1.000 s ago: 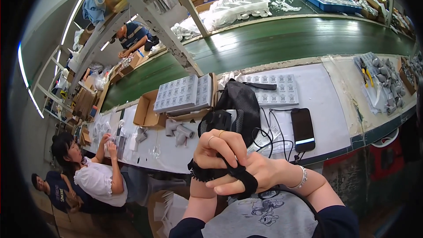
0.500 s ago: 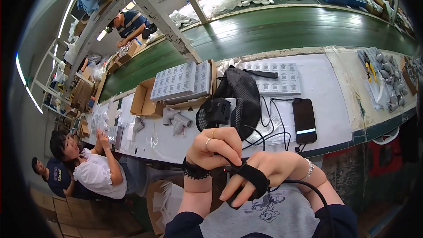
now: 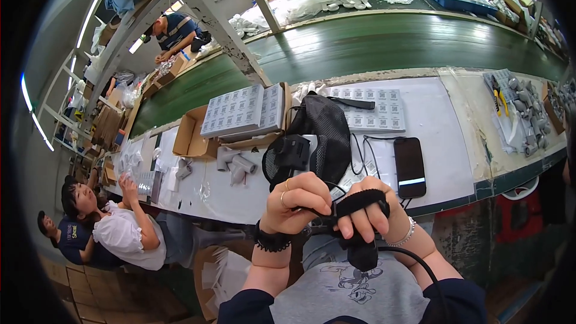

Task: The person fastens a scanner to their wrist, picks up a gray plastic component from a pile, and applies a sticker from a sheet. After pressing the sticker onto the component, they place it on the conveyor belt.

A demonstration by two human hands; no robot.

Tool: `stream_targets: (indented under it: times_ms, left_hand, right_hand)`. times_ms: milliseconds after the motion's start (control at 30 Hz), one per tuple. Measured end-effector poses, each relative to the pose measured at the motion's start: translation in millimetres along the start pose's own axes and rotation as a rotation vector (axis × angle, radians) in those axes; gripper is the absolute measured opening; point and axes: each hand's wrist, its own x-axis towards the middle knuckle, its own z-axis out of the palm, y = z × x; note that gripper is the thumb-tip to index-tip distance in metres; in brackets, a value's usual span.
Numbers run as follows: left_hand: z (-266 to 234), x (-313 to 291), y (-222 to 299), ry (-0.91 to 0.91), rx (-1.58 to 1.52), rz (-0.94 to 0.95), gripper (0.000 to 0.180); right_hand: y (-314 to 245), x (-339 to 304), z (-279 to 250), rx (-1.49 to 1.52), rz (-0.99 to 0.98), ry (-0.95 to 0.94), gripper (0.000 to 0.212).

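Observation:
Close to the table's front edge, my left hand (image 3: 297,204) pinches the end of a black strap (image 3: 359,201) between thumb and forefinger. That strap runs across the fingers of my right hand (image 3: 384,216), which curl down over a small black device (image 3: 363,255). From the device a black cable (image 3: 423,261) trails along my right forearm. Just beyond my hands lies a black mesh bag or cap (image 3: 327,138), with a small black camera-like box (image 3: 292,153) on it. Right of that, a dark phone (image 3: 410,168) rests flat on the white-covered table.
Printed grey-white panels (image 3: 234,110) are stacked at an open cardboard box (image 3: 192,135). Grey plastic fittings (image 3: 235,163) lie in front. Yellow-handled pliers (image 3: 500,96) sit by more grey parts at right. A green conveyor (image 3: 384,42) runs behind. Co-workers (image 3: 129,234) are at left.
My right hand has turned and shifted right, its fingers now pointing downward with the device hanging below them. My left hand has moved slightly right, still pinching the strap.

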Motion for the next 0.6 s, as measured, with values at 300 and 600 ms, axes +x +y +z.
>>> stream_targets:
  times_ms: [300, 600]
  left_hand:
    - [-0.1, 6.4, 12.4, -0.052, 0.398, -0.058, 0.01]
    - [9.8, -4.0, 6.3, 0.024, 0.209, -0.187, 0.016]
  right_hand:
    - [-3.9, -5.2, -19.1, 0.054, 0.064, 0.051, 0.027]
    - [-1.6, -43.5, -21.2, -0.158, -0.056, 0.406, 0.053]
